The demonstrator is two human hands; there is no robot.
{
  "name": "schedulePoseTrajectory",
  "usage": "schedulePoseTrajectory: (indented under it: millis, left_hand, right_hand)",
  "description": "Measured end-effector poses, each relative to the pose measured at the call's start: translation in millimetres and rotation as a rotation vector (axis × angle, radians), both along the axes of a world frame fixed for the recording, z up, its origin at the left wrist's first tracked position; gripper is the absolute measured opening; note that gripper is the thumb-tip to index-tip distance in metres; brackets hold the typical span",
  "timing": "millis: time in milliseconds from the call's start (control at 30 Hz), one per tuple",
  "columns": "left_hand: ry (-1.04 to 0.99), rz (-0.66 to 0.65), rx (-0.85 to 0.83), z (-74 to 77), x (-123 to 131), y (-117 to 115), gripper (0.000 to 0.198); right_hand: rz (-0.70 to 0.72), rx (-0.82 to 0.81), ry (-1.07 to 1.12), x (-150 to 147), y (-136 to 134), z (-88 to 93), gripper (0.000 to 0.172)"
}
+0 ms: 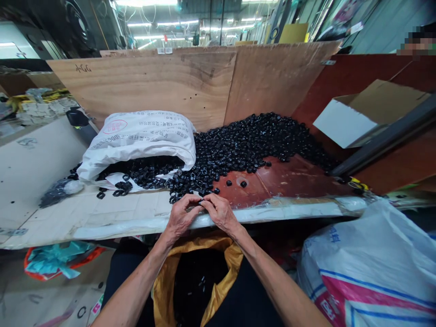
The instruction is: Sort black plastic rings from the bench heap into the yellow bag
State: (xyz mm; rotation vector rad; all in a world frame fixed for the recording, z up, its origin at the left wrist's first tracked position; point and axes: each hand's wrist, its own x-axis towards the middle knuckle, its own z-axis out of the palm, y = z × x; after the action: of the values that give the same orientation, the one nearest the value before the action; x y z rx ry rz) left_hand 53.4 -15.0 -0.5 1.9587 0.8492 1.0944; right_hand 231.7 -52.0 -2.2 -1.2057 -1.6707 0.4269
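At the bench's front edge, my left hand [183, 214] and my right hand [220, 211] meet, thumbs and fingers pinched together. Between the fingertips is a small black piece [200, 201], mostly hidden; it looks like one of the black rings around it. Just beyond my hands spreads a large heap of small black plastic rings [245, 141]. More rings spill from the mouth of a white woven sack [146, 136] lying on its side at the left. Below my hands, between my knees, a yellow sack [163, 277] stands with its mouth spread and dark contents inside.
Plywood boards [163, 86] wall the back of the bench. A white cardboard box [344, 122] sits at the right beside a dark metal bar [388, 131]. Below right stands a full white sack [368, 263]. An orange-rimmed basket [30, 268] with blue plastic is at lower left.
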Motion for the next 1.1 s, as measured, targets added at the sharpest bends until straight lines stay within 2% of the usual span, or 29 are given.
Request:
schedulePoseTrajectory:
  millis: [133,300,433,600,733,933,1100]
  left_hand:
    - [-0.052,-0.005,-0.107,0.6,0.9,0.1,0.018]
    - [-0.148,-0.031,-0.312,2.8,2.6,2.3,0.021]
    - [-0.177,-0.024,-0.371,3.2,3.1,3.9,0.025]
    - [-0.156,-0.039,-0.286,3.7,4.2,2.1,0.022]
    - [-0.062,-0.038,-0.135,4.7,3.0,0.3,0.016]
    - [0.000,-0.055,-0.036,4.2,1.6,0.8,0.013]
    - [-0.048,-0.050,-0.079,2.3,1.9,1.1,0.015]
  right_hand:
    - [0.027,-0.010,0.052,3.7,1.1,2.0,0.016]
    - [0.154,0.073,0.194,9.9,3.2,0.0,0.013]
    - [0.167,0.067,0.260,10.3,3.0,0.7,0.014]
    - [0.072,0.025,0.268,5.6,1.9,2.1,0.009]
    - [-0.016,-0.016,0.167,0.0,0.1,-0.4,0.017]
    - [-0.031,-0.047,0.085,-3.6,-1.7,-1.7,0.022]
    - [0.026,-0.047,0.145,0.7,-4.5,4.4,0.015]
